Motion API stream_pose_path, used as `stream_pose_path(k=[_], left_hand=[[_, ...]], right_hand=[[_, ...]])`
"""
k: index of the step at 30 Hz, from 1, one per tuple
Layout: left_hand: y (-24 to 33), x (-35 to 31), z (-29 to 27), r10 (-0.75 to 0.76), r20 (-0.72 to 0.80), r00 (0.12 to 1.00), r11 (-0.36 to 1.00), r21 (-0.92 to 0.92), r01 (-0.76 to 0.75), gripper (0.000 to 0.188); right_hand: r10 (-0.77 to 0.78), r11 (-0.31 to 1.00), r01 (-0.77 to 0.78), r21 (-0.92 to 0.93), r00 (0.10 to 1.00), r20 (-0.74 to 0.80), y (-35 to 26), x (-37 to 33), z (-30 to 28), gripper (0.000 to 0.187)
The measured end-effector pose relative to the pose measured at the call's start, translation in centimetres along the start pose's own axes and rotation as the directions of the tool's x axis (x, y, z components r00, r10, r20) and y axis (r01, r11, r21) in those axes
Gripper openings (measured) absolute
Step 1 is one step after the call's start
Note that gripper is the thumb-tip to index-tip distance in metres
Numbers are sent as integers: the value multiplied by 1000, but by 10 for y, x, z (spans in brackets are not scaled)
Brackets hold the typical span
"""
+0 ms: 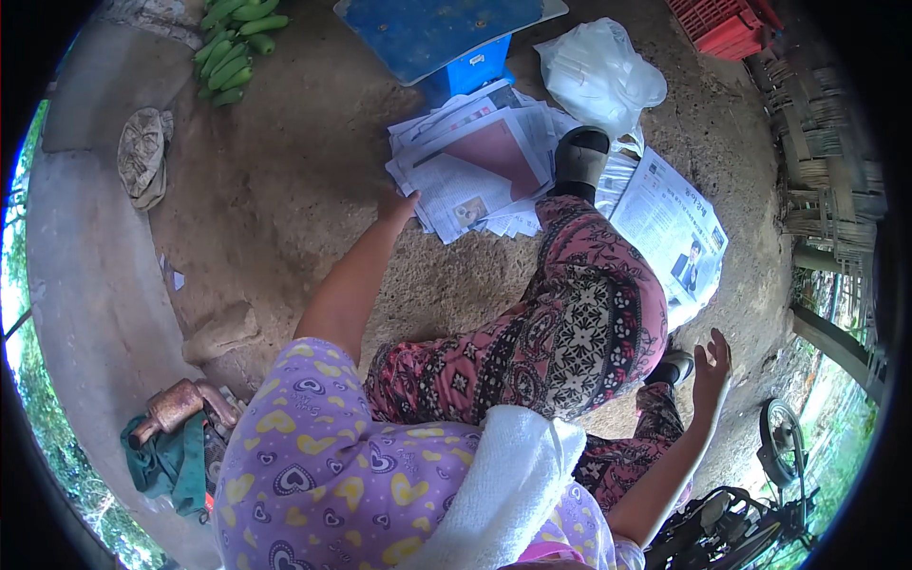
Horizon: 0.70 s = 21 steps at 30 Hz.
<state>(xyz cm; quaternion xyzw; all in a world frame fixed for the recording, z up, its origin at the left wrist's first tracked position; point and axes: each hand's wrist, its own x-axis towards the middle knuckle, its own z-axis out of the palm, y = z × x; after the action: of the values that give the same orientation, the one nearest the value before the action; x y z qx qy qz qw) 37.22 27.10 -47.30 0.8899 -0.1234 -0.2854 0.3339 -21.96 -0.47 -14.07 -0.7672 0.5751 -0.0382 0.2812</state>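
Observation:
A loose pile of cut newspaper sheets (442,185) lies on the dirt floor ahead of me. My left hand (397,205) reaches to the pile's near left edge; its fingers are mostly hidden, so I cannot tell whether they grip a sheet. Off to the right, my right hand (712,369) is raised above the floor beside my knee, fingers apart, holding nothing. Between the two hands are my legs in patterned trousers (579,323). A larger stack of newspaper (655,214) lies to the right of my leg, partly covered by it.
Behind the pile stands a blue scale (446,33) with a flat platform. A white plastic bag (603,76) sits beside it. Green bananas (228,57) are at the far left, a crumpled cloth sack (144,157) nearer. A red crate (727,28) and bicycle (741,518) stand on the right.

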Motion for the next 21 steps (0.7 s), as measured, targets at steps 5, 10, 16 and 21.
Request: stream_pose_path(k=[5, 10, 16, 21], left_hand=[[123, -12, 40, 497, -81, 864, 805, 415, -424, 83], [172, 33, 31, 545, 80, 835, 618, 635, -464, 90], [201, 34, 48, 397, 160, 904, 604, 697, -388, 106], [188, 32, 51, 313, 170, 934, 653, 676, -342, 79]], right_hand=[[91, 990, -96, -108, 995, -51, 14, -11, -12, 44], [29, 991, -21, -129, 998, 57, 7, 1, 2, 50], [77, 988, -67, -138, 995, 64, 11, -8, -4, 54], [58, 990, -49, -135, 996, 68, 18, -10, -6, 52]])
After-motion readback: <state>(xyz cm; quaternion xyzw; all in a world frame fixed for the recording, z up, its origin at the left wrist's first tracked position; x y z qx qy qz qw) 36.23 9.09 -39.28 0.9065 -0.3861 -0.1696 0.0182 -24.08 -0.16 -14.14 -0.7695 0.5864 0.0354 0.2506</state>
